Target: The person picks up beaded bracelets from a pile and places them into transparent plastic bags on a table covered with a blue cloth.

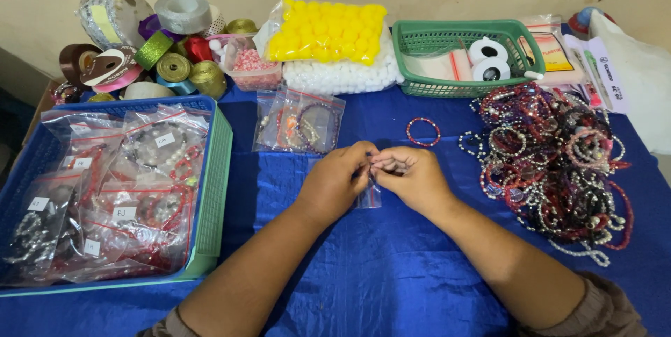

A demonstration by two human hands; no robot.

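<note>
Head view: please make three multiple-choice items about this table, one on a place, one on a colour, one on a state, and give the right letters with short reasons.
1. Where does the single red bracelet lie?
A. on the blue cloth, between the small bags and the bracelet heap
B. inside the green basket
C. in the blue tray

2. What colour are the balls in the upper bag?
A. green
B. yellow
C. black

3. What are the left hand and the right hand doing?
A. resting flat and far apart
B. lifting the green basket
C. meeting at the fingertips on a small clear bag

Answers:
1 A: it lies alone on the cloth, left of the heap.
2 B: they are bright yellow, above white ones.
3 C: the fingers pinch together over the bag.
</note>
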